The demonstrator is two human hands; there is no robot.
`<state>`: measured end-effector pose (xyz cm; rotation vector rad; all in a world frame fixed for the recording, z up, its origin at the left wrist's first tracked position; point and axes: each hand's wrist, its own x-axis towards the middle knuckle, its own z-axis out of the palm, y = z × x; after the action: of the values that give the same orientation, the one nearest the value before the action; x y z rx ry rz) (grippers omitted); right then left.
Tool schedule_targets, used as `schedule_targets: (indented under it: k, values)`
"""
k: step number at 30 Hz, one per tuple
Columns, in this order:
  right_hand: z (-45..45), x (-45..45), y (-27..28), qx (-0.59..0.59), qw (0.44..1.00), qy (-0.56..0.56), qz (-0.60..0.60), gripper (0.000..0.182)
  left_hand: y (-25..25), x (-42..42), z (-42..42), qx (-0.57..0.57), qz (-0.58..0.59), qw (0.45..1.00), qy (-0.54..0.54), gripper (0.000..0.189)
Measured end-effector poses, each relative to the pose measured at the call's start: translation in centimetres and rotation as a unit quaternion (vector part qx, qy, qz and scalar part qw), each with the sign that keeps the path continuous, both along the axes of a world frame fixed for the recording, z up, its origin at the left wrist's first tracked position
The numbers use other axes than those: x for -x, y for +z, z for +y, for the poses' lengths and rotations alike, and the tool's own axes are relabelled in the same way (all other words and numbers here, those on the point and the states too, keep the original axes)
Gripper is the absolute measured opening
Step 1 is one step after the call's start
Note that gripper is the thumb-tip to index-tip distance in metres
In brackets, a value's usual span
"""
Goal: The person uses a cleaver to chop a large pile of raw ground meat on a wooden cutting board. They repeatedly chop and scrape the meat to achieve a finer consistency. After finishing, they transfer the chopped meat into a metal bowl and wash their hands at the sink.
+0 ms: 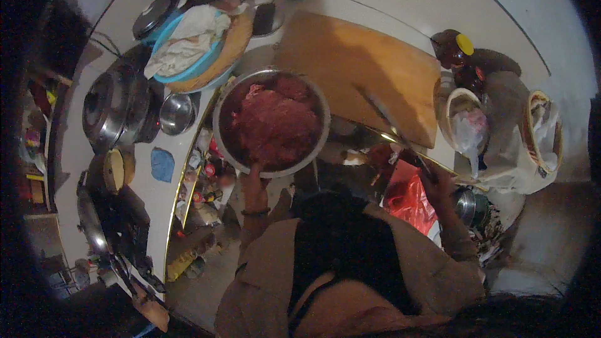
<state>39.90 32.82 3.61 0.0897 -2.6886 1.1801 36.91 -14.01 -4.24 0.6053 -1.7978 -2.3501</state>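
Note:
A round metal bowl point(324, 150) full of raw red meat point(279, 117), apparently minced, is in front of me. My left hand point(256, 190) grips its near rim, with the thumb over the edge. The bowl appears tilted towards me and juts out past the counter's edge. To the right, my right hand point(440, 183) holds a long knife point(378, 108) whose blade points away and to the left. That blade passes over the near edge of a wooden cutting board point(357, 51).
Left of the board stands a light-blue basin point(162, 76) with a cloth point(188, 35). Pots point(105, 105), a metal bowl point(177, 113) and a blue cloth point(162, 165) lie further left. Dark jars point(448, 49) and a bag-lined container point(465, 126) stand right. Below hangs a red plastic bag point(411, 199).

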Motion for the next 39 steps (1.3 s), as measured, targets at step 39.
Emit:
schedule_targets:
  k: [39]
  values:
    - [7.7, 7.0, -11.2, 0.024, 0.949, -0.312, -0.050, 0.041, 5.2, 19.8, 16.1, -0.053, -0.194, 0.974, -0.104, 0.035]
